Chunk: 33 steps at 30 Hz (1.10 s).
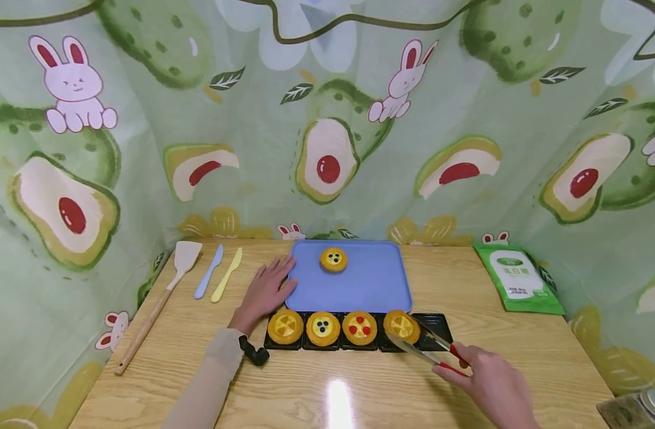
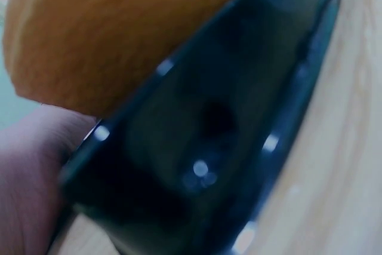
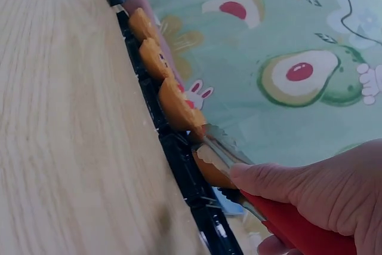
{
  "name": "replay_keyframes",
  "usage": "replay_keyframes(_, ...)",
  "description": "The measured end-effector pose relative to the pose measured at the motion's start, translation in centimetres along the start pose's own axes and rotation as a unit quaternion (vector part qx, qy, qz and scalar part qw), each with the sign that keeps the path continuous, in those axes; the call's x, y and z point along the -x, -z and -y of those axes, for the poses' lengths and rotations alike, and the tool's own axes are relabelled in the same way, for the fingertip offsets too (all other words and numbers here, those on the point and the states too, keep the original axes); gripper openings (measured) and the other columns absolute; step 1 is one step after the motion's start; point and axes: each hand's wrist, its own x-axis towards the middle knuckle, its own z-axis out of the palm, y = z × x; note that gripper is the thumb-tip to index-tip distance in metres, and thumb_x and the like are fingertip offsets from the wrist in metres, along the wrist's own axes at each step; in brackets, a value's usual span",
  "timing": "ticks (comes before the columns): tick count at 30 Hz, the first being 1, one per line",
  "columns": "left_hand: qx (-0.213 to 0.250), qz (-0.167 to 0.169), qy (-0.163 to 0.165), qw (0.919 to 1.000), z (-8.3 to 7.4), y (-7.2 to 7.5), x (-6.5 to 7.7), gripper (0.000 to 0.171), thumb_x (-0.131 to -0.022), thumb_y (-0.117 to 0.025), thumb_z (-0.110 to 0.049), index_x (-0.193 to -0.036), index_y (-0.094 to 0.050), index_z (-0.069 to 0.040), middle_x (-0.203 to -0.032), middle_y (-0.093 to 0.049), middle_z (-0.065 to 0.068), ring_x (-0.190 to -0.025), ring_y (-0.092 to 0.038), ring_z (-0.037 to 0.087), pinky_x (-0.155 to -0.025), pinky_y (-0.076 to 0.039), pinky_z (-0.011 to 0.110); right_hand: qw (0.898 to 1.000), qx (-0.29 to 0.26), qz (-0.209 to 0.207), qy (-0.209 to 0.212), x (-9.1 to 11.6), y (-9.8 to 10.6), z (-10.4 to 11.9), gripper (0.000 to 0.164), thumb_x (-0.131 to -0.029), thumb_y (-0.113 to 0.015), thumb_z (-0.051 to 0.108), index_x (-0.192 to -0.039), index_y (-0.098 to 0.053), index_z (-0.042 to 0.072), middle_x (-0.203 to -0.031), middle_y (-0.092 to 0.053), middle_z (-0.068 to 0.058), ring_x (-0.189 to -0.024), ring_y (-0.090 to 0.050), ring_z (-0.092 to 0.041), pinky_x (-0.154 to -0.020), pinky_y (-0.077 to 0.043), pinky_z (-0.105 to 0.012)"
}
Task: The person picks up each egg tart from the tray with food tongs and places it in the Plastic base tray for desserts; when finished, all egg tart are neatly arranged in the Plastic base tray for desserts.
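My right hand grips red-handled metal tongs. The tongs' tips lie on either side of an egg tart with a wedge-patterned top, at the fourth compartment of a black tray. In the right wrist view this tart stands somewhat above the tray's rim. Three more tarts fill the compartments to its left: one wedge-patterned, one with dark dots, one with red dots. My left hand rests with extended fingers on the left edge of a blue tray, which bears a dark-dotted tart.
On the left lie a spatula with a wooden handle, a blue knife and a yellow knife. A green packet sits at the back right. At the lower right corner lies a jar. Patterned cloth surrounds the table.
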Motion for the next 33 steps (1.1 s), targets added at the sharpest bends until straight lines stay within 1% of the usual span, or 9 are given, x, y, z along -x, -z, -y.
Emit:
replay_keyframes(4, 0.004, -0.005, -0.002, 1.0, 0.1, 0.0, 0.0, 0.065, -0.109, -0.047, -0.047, -0.165, -0.035, -0.017, -0.171, -0.03, 0.002, -0.158, -0.024, 0.037, -0.126, -0.013, 0.061, 1.0, -0.012, 0.005, -0.008, -0.2, -0.6, 0.0, 0.066, -0.078, -0.086, 0.056, -0.118, -0.079, 0.004, -0.072, -0.053, 0.007, -0.058, -0.042, -0.013, -0.048, -0.03, -0.029)
replay_keyframes(10, -0.008, -0.004, -0.005, 1.0, 0.5, -0.1, 0.4, 0.065, -0.109, -0.045, -0.047, -0.165, -0.034, -0.016, -0.171, -0.029, 0.003, -0.158, -0.024, 0.038, -0.125, -0.014, 0.063, 0.999, -0.032, 0.025, -0.018, -0.6, -0.8, 0.0, 0.056, -0.076, -0.086, 0.061, -0.105, -0.077, 0.013, -0.078, -0.058, 0.006, -0.061, -0.045, -0.013, -0.049, -0.033, -0.031)
replay_keyframes(15, -0.002, -0.003, -0.009, 1.0, 0.3, -0.1, 0.3, 0.064, -0.109, -0.047, -0.046, -0.165, -0.035, -0.016, -0.171, -0.03, 0.003, -0.158, -0.024, 0.037, -0.126, -0.014, 0.062, 0.998, -0.043, 0.032, -0.026, -0.8, -0.1, -0.3, 0.063, -0.074, -0.085, 0.066, -0.104, -0.073, 0.012, -0.083, -0.062, 0.003, -0.065, -0.049, -0.014, -0.05, -0.038, -0.032)
replay_keyframes(18, -0.003, -0.003, -0.007, 1.0, 0.3, 0.0, 0.2, 0.064, -0.109, -0.047, -0.046, -0.165, -0.035, -0.018, -0.171, -0.03, 0.002, -0.158, -0.024, 0.036, -0.126, -0.014, 0.061, 0.998, -0.052, 0.032, -0.028, -1.2, 0.3, -0.4, 0.066, -0.075, -0.083, 0.069, -0.103, -0.072, 0.011, -0.08, -0.06, 0.002, -0.064, -0.048, -0.016, -0.05, -0.036, -0.032)
replay_keyframes(20, -0.005, 0.0, -0.003, 1.0, 0.2, 0.0, 0.1, 0.064, -0.109, -0.047, -0.046, -0.165, -0.034, -0.019, -0.171, -0.029, 0.001, -0.158, -0.024, 0.035, -0.126, -0.014, 0.06, 0.997, -0.056, 0.034, -0.028, -1.4, 0.5, -0.4, 0.07, -0.077, -0.08, 0.071, -0.106, -0.07, 0.008, -0.077, -0.056, 0.001, -0.063, -0.046, -0.016, -0.05, -0.034, -0.032)
replay_keyframes(23, -0.005, 0.007, 0.0, 1.0, 0.0, 0.1, 0.1, 0.064, -0.109, -0.047, -0.048, -0.166, -0.034, -0.02, -0.171, -0.028, 0.0, -0.159, -0.023, 0.034, -0.127, -0.014, 0.059, 0.998, -0.06, 0.03, -0.016, -1.8, 0.7, -0.3, 0.075, -0.081, -0.076, 0.072, -0.117, -0.068, 0.006, -0.078, -0.055, 0.0, -0.064, -0.045, -0.016, -0.051, -0.034, -0.031)
replay_keyframes(25, -0.006, 0.009, 0.0, 0.9999, 0.0, 0.1, 0.0, 0.064, -0.11, -0.046, -0.048, -0.166, -0.033, -0.02, -0.172, -0.027, -0.001, -0.159, -0.023, 0.034, -0.127, -0.013, 0.058, 0.998, -0.064, 0.023, -0.007, -2.3, 0.8, -0.1, 0.075, -0.083, -0.075, 0.071, -0.119, -0.067, 0.006, -0.079, -0.055, 0.0, -0.065, -0.046, -0.016, -0.051, -0.034, -0.031)
replay_keyframes(30, -0.009, 0.009, 0.001, 0.9999, 0.1, 0.1, 0.0, 0.064, -0.11, -0.045, -0.049, -0.166, -0.032, -0.021, -0.172, -0.026, -0.002, -0.159, -0.022, 0.033, -0.127, -0.014, 0.058, 0.997, -0.072, -0.013, 0.033, -3.7, 0.5, 0.5, 0.063, -0.087, -0.076, 0.064, -0.114, -0.065, 0.008, -0.084, -0.057, -0.001, -0.068, -0.047, -0.016, -0.053, -0.037, -0.031)
replay_keyframes(33, -0.008, 0.008, 0.002, 0.9999, 0.2, 0.1, 0.0, 0.064, -0.11, -0.046, -0.049, -0.166, -0.032, -0.021, -0.172, -0.027, -0.002, -0.159, -0.022, 0.033, -0.127, -0.013, 0.058, 0.996, -0.071, -0.033, 0.053, -4.8, 0.3, 1.0, 0.062, -0.089, -0.077, 0.06, -0.118, -0.065, 0.006, -0.088, -0.061, -0.003, -0.07, -0.048, -0.016, -0.056, -0.038, -0.032)
